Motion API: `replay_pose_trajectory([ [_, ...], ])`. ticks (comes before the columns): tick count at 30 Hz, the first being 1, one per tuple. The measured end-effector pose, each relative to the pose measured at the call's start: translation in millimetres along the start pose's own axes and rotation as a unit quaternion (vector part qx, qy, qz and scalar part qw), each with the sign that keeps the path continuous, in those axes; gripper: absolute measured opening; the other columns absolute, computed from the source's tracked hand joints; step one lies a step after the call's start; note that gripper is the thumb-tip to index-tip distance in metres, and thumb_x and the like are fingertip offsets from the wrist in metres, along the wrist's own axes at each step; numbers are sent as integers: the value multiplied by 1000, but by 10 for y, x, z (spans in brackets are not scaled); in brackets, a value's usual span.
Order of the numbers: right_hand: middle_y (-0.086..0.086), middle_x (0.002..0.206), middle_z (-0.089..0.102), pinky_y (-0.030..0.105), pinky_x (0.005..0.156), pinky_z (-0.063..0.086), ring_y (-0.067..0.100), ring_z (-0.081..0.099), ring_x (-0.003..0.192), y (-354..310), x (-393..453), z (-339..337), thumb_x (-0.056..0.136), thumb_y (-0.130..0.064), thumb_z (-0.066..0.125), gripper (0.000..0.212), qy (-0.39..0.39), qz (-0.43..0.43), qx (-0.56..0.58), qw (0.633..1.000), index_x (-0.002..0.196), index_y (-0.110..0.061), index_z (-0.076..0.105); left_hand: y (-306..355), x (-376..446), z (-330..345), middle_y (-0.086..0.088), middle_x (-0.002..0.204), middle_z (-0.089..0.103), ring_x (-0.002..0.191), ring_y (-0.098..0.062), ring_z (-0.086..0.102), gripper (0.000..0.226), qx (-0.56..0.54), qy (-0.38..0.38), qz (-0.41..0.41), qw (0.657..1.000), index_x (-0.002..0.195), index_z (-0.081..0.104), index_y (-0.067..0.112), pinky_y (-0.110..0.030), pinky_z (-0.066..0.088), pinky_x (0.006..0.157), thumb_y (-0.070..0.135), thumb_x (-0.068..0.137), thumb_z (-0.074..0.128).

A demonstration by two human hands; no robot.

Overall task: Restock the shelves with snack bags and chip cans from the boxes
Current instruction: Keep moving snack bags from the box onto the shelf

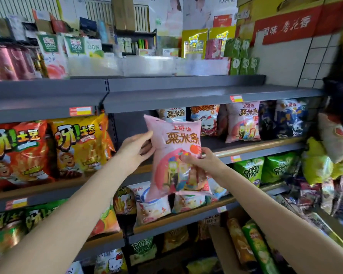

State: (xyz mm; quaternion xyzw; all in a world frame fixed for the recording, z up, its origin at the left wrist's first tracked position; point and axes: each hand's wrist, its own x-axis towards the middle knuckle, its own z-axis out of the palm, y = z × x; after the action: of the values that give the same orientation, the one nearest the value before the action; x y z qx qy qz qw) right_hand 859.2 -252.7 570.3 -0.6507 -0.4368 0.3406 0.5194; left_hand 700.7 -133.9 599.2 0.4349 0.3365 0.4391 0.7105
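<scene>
Both hands, left hand and right hand, gripped the puffy pink plastic snack bag upright, label outward, before the grey metal shelf gap.

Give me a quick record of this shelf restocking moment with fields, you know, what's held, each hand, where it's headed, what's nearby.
held item: pink snack bag, upright, in front of the shelves
left hand: holds the bag's left edge
right hand: pinches the bag's lower right front
likely destination: bare gap on the dark shelf behind the bag, a guess
matching stock: same pink bag standing further right on that shelf
nearby: green onion ring bags one shelf down; chip cans at lower right
</scene>
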Motion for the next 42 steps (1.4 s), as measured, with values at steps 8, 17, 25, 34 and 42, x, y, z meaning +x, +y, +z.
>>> replay_pose_trajectory([
  [8, 8, 82, 68, 41, 65, 59, 23, 66, 72, 235, 753, -1315, 65, -43, 78, 52, 34, 51, 39, 997, 100, -6, 64, -680, 677, 1186, 1, 119, 62, 102, -15, 58, 53, 215, -85, -33, 972, 130, 50, 29, -27, 42, 81, 16, 82, 69],
  [17, 11, 108, 69, 46, 75, 58, 26, 69, 89, 696, 1512, -3098, 40, -69, 80, 102, 125, 41, 34, 991, 119, -8, 59, -1467, 1478, 2696, 4, 140, 39, 127, -19, 42, 100, 310, -138, 33, 940, 148, 18, 26, -41, 39, 106, 24, 70, 81],
  [25, 6, 128, 59, 48, 99, 47, 24, 58, 114, 957, 1980, -3760, 37, -74, 78, 119, 105, -43, 28, 993, 134, -12, 48, -1838, 1830, 3415, -6, 145, 40, 130, -23, 42, 90, 374, -112, 121, 913, 146, 25, 13, -39, 36, 108, 11, 72, 78],
  [34, 10, 116, 66, 50, 95, 49, 28, 65, 104, 1065, 2225, -3952, 81, -26, 69, 29, 35, -57, 69, 995, 109, -24, 61, -2063, 1867, 3518, -8, 143, 43, 128, -23, 44, 87, 399, -78, 201, 892, 147, 21, 16, -37, 38, 106, 19, 78, 74],
  [42, 9, 110, 68, 42, 81, 57, 25, 68, 94, 1061, 2272, -3925, 84, -18, 66, 35, 23, -85, 115, 989, 117, -13, 57, -2038, 1940, 3454, -4, 139, 47, 123, -20, 49, 87, 391, -89, 227, 888, 146, 25, 19, -35, 41, 103, 21, 75, 76],
])
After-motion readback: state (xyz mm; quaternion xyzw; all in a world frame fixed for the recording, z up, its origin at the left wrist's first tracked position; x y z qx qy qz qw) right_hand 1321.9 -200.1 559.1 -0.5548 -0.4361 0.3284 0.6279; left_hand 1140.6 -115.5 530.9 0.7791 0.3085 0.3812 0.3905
